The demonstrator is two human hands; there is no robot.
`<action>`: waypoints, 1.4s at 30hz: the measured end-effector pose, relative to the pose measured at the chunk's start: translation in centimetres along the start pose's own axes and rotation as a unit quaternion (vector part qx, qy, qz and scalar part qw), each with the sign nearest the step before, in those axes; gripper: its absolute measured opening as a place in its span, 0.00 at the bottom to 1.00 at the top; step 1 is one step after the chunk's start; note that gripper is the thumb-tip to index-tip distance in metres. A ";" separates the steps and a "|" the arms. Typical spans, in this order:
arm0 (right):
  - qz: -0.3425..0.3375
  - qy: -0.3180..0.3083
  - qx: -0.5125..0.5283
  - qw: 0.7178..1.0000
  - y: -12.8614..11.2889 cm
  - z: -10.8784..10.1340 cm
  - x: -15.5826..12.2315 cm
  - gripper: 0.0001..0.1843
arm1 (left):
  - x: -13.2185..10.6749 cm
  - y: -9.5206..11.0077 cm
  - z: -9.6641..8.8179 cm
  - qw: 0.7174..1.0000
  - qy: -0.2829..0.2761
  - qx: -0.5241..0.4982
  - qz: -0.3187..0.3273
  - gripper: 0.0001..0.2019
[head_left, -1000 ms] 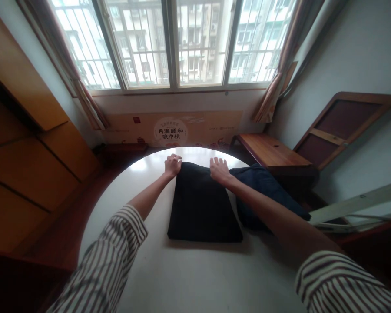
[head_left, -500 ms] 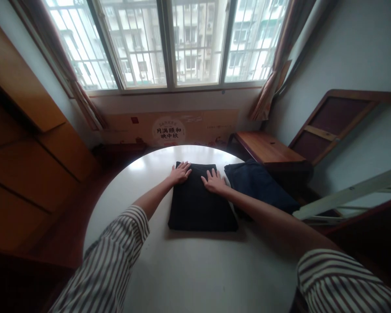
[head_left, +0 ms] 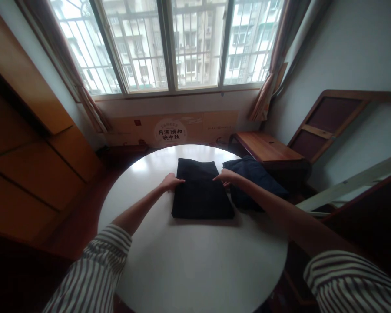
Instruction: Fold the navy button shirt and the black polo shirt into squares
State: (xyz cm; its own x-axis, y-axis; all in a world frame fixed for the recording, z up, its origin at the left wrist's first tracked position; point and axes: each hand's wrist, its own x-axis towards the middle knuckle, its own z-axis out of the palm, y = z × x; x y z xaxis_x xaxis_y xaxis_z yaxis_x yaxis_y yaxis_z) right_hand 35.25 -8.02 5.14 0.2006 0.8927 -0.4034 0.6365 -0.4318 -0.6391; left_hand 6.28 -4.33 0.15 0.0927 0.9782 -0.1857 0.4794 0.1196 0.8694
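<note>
A black folded cloth (head_left: 200, 191) lies flat on the far half of a round white table (head_left: 195, 265). My left hand (head_left: 171, 181) is at the cloth's left edge, fingers curled together on it. On the right edge rests my right hand (head_left: 226, 176), its fingers pressed together and pointing inward over the cloth. Both forearms reach out from striped sleeves. A dark blue folded garment (head_left: 256, 176) lies just right of the black cloth, beside my right hand.
A wooden bench (head_left: 265, 148) stands beyond the table at the right, a wooden panel (head_left: 332, 121) leans on the right wall, and a pale bar (head_left: 355, 182) crosses below it. Wooden cabinets (head_left: 29, 165) line the left. A printed board (head_left: 171, 129) sits under the window.
My hands slid from the top of the black cloth outward to its left and right edges and closed there. The view pulled back, so more of the table shows.
</note>
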 end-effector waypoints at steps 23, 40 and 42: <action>-0.320 -0.012 0.356 0.878 0.3 -0.3 -11.6 0.42 | -13.7 5.0 -4.9 0.961 0.049 -0.171 0.211 0.29; -0.086 -0.062 0.281 0.954 -1.9 4.7 -1.9 0.52 | -5.0 -1.5 -2.9 0.984 0.062 -0.170 0.006 0.35; -0.087 -0.069 0.283 0.953 -2.0 4.5 -1.4 0.52 | -5.5 -1.9 -3.5 0.987 0.042 -0.150 0.030 0.39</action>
State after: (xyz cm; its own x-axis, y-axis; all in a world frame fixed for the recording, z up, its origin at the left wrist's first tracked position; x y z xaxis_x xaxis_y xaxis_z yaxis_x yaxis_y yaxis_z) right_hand 30.30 -9.03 4.02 0.0042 0.9483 -0.3175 0.1408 -0.3149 -0.9386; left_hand 1.84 -9.38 1.16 0.0350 0.9941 -0.1029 0.1939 0.0942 0.9765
